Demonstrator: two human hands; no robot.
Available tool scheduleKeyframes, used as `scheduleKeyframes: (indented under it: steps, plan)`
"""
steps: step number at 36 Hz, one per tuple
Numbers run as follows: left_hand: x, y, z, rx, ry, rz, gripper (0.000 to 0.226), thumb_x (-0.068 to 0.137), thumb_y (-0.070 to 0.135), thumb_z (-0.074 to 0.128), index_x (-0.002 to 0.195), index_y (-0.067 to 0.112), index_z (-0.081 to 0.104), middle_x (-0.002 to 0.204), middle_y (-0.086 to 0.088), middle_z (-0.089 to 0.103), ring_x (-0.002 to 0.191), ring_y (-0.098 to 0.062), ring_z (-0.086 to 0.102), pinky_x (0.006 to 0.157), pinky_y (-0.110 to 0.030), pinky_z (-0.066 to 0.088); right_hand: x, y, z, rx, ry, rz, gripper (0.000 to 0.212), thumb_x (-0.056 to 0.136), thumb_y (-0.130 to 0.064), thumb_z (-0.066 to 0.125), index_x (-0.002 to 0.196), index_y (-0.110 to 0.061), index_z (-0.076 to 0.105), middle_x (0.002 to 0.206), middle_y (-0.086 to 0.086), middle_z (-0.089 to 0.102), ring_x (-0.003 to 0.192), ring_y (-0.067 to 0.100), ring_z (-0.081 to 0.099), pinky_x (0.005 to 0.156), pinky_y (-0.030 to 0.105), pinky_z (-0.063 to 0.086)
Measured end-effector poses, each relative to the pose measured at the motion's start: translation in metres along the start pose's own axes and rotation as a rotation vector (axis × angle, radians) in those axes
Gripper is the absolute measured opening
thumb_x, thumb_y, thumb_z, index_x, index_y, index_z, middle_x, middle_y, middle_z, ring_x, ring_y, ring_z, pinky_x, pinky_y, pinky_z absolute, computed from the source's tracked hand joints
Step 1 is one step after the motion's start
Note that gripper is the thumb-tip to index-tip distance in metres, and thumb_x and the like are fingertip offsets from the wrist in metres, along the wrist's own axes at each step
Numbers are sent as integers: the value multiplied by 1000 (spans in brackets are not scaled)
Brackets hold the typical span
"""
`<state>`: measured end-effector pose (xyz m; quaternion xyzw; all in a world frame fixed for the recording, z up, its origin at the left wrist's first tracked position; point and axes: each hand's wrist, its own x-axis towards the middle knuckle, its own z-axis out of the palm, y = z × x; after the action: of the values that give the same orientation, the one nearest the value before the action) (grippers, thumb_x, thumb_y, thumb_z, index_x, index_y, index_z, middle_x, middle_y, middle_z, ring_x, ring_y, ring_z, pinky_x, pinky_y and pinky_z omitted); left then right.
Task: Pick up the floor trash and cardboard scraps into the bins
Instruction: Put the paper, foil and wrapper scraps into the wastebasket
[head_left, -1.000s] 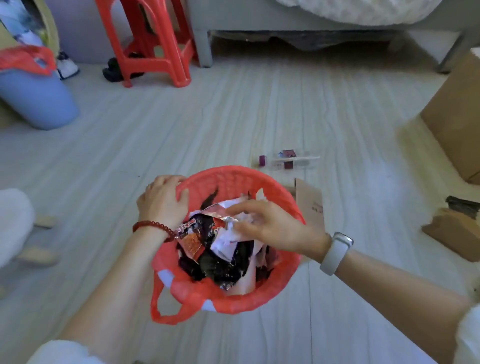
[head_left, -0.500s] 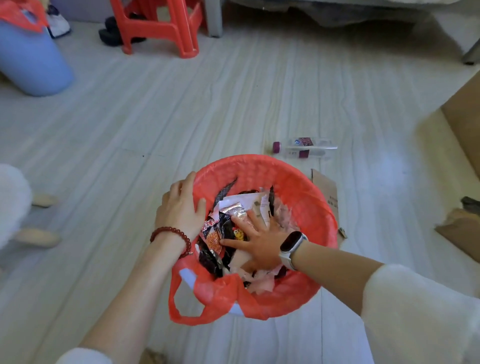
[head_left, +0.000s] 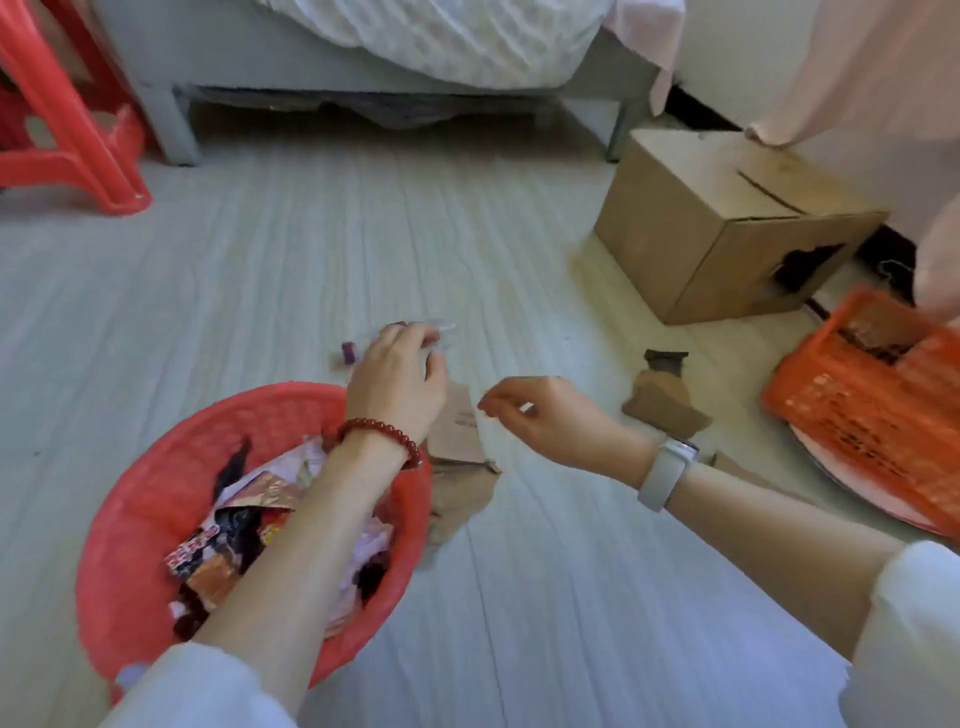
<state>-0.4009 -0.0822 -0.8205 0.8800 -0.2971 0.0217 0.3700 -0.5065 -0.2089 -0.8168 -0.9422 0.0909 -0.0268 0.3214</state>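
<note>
Head view: nearest the camera, a round red bin (head_left: 150, 499) lined with a red bag sits on the pale plank floor (head_left: 260, 291), filled with crumpled wrappers (head_left: 244, 525). The left forearm crosses above this bin. A torn cardboard scrap (head_left: 460, 483) lies on the floor touching the bin's right rim. The right hand (head_left: 550, 421), with a pale watch at its wrist, hovers near that scrap, fingers loosely curled and holding nothing. The left hand (head_left: 397, 374), with a red bead bracelet at its wrist, reaches over a clear plastic bottle (head_left: 410, 335) with a purple cap; whether it grasps the bottle cannot be told. Farther right lie another cardboard scrap (head_left: 665, 402) and an orange crate (head_left: 872, 410). Beyond stand a cardboard box (head_left: 727, 223), a red stool (head_left: 67, 114) and a bed (head_left: 395, 47).
</note>
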Motion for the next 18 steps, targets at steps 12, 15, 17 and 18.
scheduleKeyframes:
  steps: [12,15,17,18]
  plan:
    - [-84,199,214,-46,-586,292,27,95,23,40,119,18,53,120,-3,55,107,-23,55,88,-35,46,-227,198,-125,264,370,639,24,97,-17,42,101,-10,65,89,2,68,86,21,66,81,33,53]
    - [-130,217,276,0,-767,367,30,94,22,42,121,15,51,126,-5,51,112,-25,53,92,-37,45,-303,256,-113,373,509,866,23,96,-14,41,90,-16,62,82,-1,65,74,15,61,72,30,49]
    - [-164,222,314,58,-897,395,33,93,22,42,125,15,48,130,-7,46,117,-26,48,96,-39,43,-353,290,-93,395,553,1007,22,95,-12,41,87,-16,61,84,4,65,72,16,59,71,30,46]
    - [-181,222,330,84,-962,393,36,94,22,42,128,16,45,133,-6,43,120,-25,45,99,-39,41,-376,304,-79,371,543,1071,21,94,-11,42,92,-15,62,87,5,65,76,19,59,73,30,46]
